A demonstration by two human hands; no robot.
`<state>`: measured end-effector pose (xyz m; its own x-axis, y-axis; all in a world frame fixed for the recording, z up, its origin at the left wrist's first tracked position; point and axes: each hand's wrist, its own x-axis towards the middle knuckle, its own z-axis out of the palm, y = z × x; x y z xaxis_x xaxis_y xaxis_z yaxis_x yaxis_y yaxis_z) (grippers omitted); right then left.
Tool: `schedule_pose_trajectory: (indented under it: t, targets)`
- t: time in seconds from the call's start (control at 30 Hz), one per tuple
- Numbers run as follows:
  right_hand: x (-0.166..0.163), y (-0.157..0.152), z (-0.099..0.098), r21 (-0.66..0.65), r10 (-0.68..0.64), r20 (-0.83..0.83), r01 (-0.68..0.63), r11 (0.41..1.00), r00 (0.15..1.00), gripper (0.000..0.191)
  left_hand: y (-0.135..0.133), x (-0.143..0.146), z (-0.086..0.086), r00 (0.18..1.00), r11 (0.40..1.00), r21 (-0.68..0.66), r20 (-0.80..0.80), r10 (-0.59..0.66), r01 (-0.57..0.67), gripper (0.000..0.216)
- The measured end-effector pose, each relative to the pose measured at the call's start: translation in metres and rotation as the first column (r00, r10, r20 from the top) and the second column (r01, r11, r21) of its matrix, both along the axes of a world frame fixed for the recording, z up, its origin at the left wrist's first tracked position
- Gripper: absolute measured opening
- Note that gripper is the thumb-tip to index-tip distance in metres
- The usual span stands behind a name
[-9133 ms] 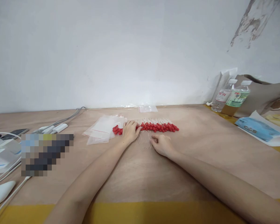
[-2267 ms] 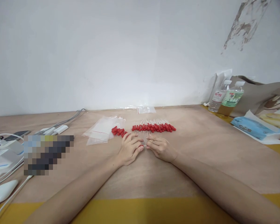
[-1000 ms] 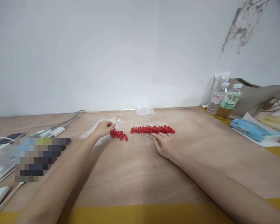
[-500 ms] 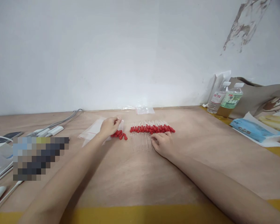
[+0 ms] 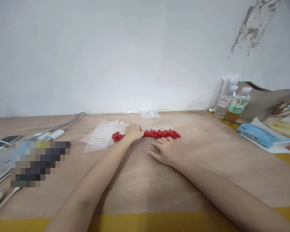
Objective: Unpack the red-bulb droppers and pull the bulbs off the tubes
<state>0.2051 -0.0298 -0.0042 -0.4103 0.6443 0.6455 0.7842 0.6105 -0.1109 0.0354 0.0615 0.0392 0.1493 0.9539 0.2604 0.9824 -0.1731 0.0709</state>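
A row of droppers with red bulbs (image 5: 161, 133) lies on the table in front of me, pale stems pointing away and clear stems toward me. My left hand (image 5: 133, 132) rests over the row's left end, thumb stretched out against the red bulbs and fingers partly hidden. Beside its wrist is a small pile of red-bulbed droppers (image 5: 116, 136), partly covered by that hand. My right hand (image 5: 165, 150) is over the clear stems (image 5: 142, 148) on the near side, its thumb and fingers apart and nothing visible in them.
Clear zip bags (image 5: 96, 138) are spread left of the small pile, and another bag (image 5: 149, 114) lies by the wall. Cables (image 5: 70, 120) and white plugs run along the left. Two bottles (image 5: 238, 104), a tissue pack (image 5: 263, 132) and a grey bag (image 5: 256, 100) stand at right.
My left hand has moved right, from the small pile to the left end of the row. My right hand's thumb has spread away from its fingers.
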Motion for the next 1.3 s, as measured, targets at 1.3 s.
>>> schedule_pose_trajectory:
  t: [1.3]
  targets:
    - [0.004,-0.002,-0.002,0.070,0.255,0.009,-0.255,0.965,0.967,0.021,-0.099,-0.038,-0.032,0.788,0.689,0.436,-0.080,-0.611,0.579,0.015]
